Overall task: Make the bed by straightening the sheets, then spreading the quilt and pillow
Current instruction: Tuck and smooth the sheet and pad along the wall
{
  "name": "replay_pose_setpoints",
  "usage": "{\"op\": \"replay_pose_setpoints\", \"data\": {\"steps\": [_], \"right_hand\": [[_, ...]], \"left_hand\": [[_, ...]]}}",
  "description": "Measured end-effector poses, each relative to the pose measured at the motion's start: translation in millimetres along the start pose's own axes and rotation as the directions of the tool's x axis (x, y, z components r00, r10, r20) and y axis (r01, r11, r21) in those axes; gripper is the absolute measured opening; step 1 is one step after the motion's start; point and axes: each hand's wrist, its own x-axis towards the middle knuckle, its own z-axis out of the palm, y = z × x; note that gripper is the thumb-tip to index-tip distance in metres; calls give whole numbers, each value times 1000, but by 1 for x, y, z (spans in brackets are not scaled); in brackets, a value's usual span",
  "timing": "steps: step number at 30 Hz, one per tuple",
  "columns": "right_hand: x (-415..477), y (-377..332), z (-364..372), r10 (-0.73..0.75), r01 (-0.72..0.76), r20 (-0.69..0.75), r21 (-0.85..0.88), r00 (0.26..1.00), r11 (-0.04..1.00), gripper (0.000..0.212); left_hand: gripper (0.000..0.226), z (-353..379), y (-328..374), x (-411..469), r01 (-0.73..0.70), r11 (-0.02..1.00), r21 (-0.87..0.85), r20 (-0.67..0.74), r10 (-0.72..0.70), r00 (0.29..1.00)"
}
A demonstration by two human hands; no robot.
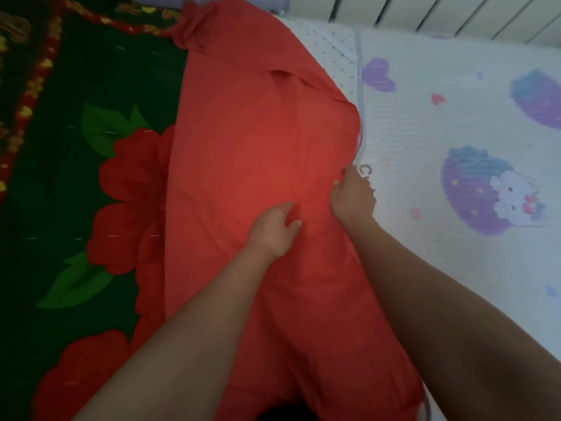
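Lying on one strawberry-print sheet (455,284): one red-backed floral quilt (258,132). Hands, two: left hand (274,230) flat on it, fingers loose; right hand (353,197) gripping its edge.

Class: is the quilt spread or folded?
Folded over. The quilt has its plain red side turned back over its green flowered face; the right hand grips its edge, the left hand presses it.
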Motion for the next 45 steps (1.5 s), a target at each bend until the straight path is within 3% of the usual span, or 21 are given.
{"op": "replay_pose_setpoints", "data": {"steps": [2, 5, 7, 9, 10, 13, 16, 19, 24, 28, 30, 32, 35, 40, 45], "right_hand": [[-2, -18, -2, -92, 92, -1, -49, 996, 995, 35], [-11, -46, 0, -91, 96, 48, -122, 995, 988, 30], [-21, -67, 1, -129, 124, -3, -228, 992, 966, 28], [-36, -94, 5, -260, 218, -79, -341, 962, 914, 28], [-44, -109, 6, -293, 256, -80, -311, 953, 915, 28], [-66, -167, 15, -264, 264, -2, 5, 965, 965, 26], [-84, -221, 23, -277, 267, 25, 193, 961, 944, 14], [-104, -270, 41, -267, 232, 91, 289, 959, 929, 29], [-140, -335, 77, -332, 272, 167, 304, 928, 913, 29], [-157, -367, 105, -390, 278, 260, 379, 883, 883, 11], [-159, -376, 117, -422, 253, 354, 435, 834, 864, 17], [-158, -380, 125, -458, 245, 425, 466, 781, 850, 19], [-152, -377, 129, -495, 276, 453, 466, 741, 840, 3], [-127, -360, 148, -511, 369, 473, 364, 718, 855, 13], [-125, -359, 172, -513, 428, 542, 285, 666, 857, 27]], "left_hand": [[53, -13, -3, -3, 15, 998, -58, -32, -17, 999], [52, -34, -15, -12, 4, 993, -116, -76, -13, 997], [52, -46, -26, -19, 4, 987, -163, -98, -20, 995], [51, -60, -39, -30, 12, 971, -240, -121, -42, 992], [51, -68, -45, -35, 19, 954, -298, -127, -59, 990], [50, -95, -65, -54, 5, 856, -517, -142, -91, 986], [61, -129, -82, -76, 12, 728, -685, -141, -149, 979], [77, -171, -113, -98, 48, 609, -792, -100, -206, 973], [92, -215, -163, -111, 57, 715, -697, -181, -251, 951], [39, -236, -189, -108, 144, 838, -526, -330, -358, 874], [20, -247, -205, -107, 203, 876, -438, -378, -384, 843], [14, -254, -226, -107, 243, 890, -385, -409, -401, 820], [14, -269, -262, -109, 306, 881, -361, -453, -452, 768], [28, -290, -322, -132, 424, 834, -354, -532, -552, 641], [15, -275, -326, -143, 452, 863, -225, -544, -496, 677]]}}
